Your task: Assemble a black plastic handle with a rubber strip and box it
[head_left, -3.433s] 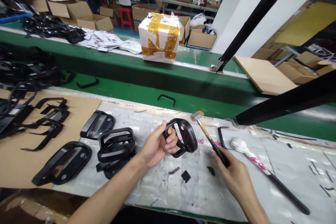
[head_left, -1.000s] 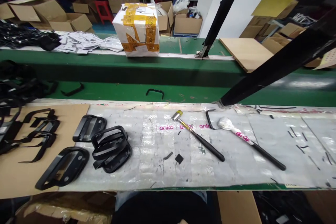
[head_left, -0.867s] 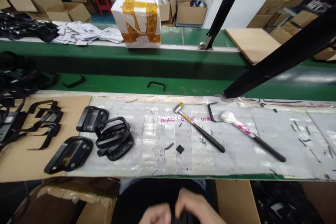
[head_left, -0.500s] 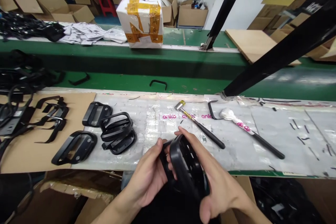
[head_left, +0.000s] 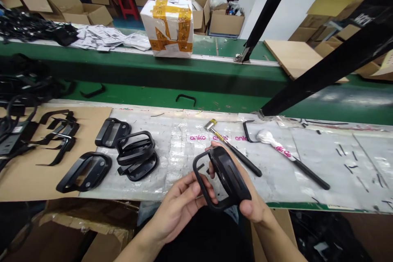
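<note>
Both hands hold one black plastic frame [head_left: 232, 172] with a rounded loop, tilted above the front edge of the bench. My right hand [head_left: 250, 196] is wrapped around its thick slotted side, thumb at the lower corner. At the thin loop, my left hand [head_left: 187, 196] grips with the thumb outside and fingertips reaching inside. Just behind lies a hammer [head_left: 233, 147] with a yellow-tipped head and black handle. Similar black frames rest to the left: a stacked pair [head_left: 137, 155], one single frame [head_left: 84, 172] and another frame [head_left: 113, 132].
A mallet with a wrapped white head [head_left: 293, 159] lies to the right, beside a bent black strip [head_left: 249, 132] and small black scraps. Black brackets [head_left: 61, 131] sit on cardboard at left. Behind the green ledge stands a taped white box [head_left: 168, 24]. A slanted black post [head_left: 322, 61] crosses the right side.
The black frame has been turned in my hands, so its loop now faces left and its slotted side shows. My right hand has shifted its hold lower behind it.
</note>
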The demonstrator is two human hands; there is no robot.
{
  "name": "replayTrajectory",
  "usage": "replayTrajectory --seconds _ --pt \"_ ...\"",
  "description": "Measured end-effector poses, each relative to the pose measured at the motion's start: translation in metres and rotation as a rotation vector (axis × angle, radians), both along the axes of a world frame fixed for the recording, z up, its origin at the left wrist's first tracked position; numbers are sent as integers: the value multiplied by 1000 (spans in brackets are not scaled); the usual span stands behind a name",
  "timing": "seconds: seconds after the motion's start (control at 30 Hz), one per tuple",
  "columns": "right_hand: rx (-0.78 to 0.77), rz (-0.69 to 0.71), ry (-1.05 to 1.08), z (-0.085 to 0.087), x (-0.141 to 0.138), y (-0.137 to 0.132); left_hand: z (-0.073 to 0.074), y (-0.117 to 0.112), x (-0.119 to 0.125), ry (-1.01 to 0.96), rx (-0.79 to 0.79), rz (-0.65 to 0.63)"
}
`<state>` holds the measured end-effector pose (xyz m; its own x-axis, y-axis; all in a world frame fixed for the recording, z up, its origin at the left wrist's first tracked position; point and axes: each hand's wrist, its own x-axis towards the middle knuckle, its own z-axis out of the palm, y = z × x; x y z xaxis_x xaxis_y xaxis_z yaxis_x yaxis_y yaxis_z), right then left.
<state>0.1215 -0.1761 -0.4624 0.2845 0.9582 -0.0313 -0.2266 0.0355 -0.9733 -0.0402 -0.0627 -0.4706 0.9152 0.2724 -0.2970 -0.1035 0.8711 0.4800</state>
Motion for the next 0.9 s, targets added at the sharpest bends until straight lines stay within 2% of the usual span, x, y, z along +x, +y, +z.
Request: replayTrajectory --seconds 0.13,0.33,0.53,0.63,0.7,0.77,0.83,0.9 --pt "25 -45 -81 -4 3 3 -6 1 4 13 -10 18" --pt "45 -25 -111 -9 10 2 -9 7 10 14 -16 18" --pt "103 14 -210 -12 5 1 -3 8 19 -45 -242 64" --pt "121 -9 -304 -19 1 -3 3 4 22 -76 -266 115" --pt "101 -16 -302 -24 1 -7 4 3 23 -70 -213 110" --pt "76 -3 -300 -28 5 -11 1 3 23 -22 -86 82" --pt "52 5 -348 -32 12 -16 -9 3 21 96 93 71" --pt "21 -4 -387 -36 21 -23 -27 7 18 239 261 69"
